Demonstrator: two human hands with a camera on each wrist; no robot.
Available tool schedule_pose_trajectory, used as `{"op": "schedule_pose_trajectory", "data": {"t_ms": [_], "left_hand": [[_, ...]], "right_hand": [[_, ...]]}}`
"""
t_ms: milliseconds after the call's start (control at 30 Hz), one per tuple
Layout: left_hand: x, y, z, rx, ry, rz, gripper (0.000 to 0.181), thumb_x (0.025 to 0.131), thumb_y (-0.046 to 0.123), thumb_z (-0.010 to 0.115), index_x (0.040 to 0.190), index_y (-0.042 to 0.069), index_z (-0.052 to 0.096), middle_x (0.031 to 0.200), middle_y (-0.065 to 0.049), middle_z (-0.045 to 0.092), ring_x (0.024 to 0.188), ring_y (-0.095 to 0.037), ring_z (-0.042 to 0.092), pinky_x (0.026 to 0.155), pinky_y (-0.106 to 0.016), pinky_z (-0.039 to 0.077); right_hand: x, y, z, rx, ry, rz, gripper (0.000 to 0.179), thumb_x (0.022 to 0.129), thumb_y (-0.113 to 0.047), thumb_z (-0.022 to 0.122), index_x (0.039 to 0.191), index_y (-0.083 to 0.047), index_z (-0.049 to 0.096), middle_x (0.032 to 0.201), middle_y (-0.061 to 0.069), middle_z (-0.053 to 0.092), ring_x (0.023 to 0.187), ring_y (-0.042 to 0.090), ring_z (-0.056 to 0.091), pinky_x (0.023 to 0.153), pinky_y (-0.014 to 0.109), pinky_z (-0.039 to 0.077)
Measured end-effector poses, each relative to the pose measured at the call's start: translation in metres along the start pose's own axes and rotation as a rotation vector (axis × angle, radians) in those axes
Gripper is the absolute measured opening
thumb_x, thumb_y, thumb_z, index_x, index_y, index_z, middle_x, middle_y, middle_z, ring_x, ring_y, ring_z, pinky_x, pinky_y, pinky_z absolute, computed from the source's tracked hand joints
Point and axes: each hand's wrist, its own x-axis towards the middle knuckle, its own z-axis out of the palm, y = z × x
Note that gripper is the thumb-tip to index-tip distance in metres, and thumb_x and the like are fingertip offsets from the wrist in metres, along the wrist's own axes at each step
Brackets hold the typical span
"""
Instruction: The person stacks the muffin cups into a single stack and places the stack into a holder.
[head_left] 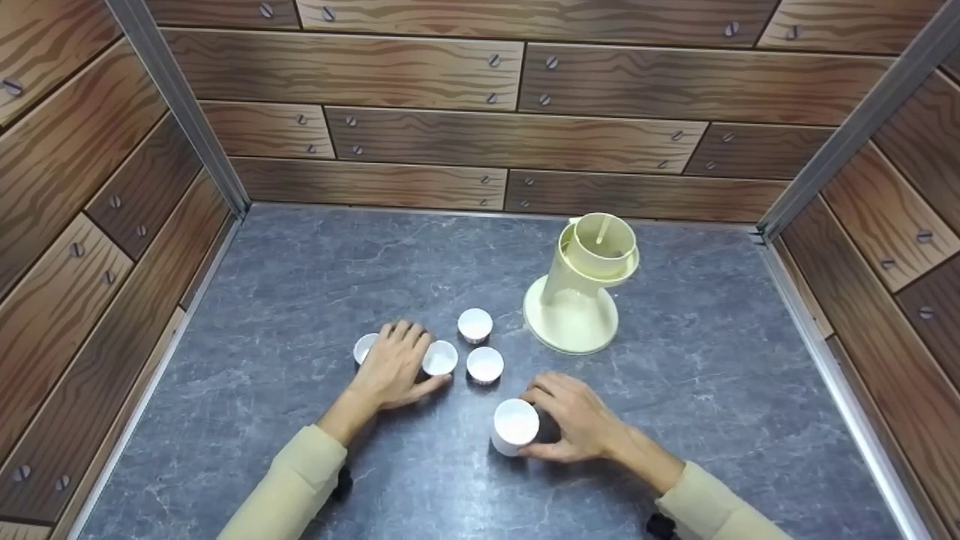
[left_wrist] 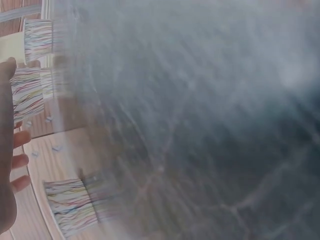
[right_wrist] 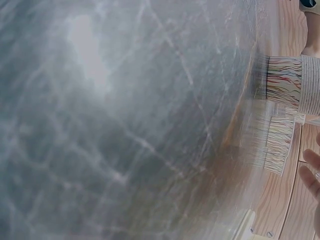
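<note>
My left hand is over the table among small white paper cups. Its thumb and index finger curl about one paper cup, which stands on the table. In the left wrist view this cup has coloured wavy lines on its side, and the thumb overlaps its upper end. Another cup is partly hidden beyond the same hand. My right hand grips a taller stack of paper cups between thumb and fingers. In the right wrist view the stack shows several nested rims.
Two more cups, one farther back and one nearer, stand between the hands. At the back right rises a pale green stand with a round base and a cylindrical holder. Wood-patterned walls enclose the dark marbled table.
</note>
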Motion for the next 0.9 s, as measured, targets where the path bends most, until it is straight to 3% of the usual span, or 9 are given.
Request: {"op": "schedule_pose_trajectory", "data": {"t_ms": [367, 900], "left_hand": [[0.004, 0.009, -0.017, 0.009, 0.053, 0.053, 0.064, 0.089, 0.071, 0.067, 0.112, 0.012, 0.063, 0.111, -0.008, 0.065, 0.103, -0.028, 0.06, 0.09, -0.044, 0.049], [0.005, 0.022, -0.035, 0.025, 0.057, 0.109, 0.065, 0.087, 0.073, 0.067, 0.113, 0.014, 0.065, 0.105, -0.005, 0.067, 0.095, -0.025, 0.061, 0.082, -0.041, 0.052]], "right_hand": [[0.0, 0.001, 0.0, -0.014, 0.016, -0.018, 0.059, 0.079, -0.066, 0.081, 0.108, -0.016, 0.069, 0.102, -0.003, 0.065, 0.092, 0.011, 0.061, 0.08, 0.028, 0.055], [0.001, 0.002, -0.002, -0.023, 0.008, -0.027, 0.061, 0.079, -0.067, 0.081, 0.112, -0.017, 0.069, 0.102, -0.003, 0.065, 0.093, 0.012, 0.061, 0.081, 0.03, 0.054]]}}
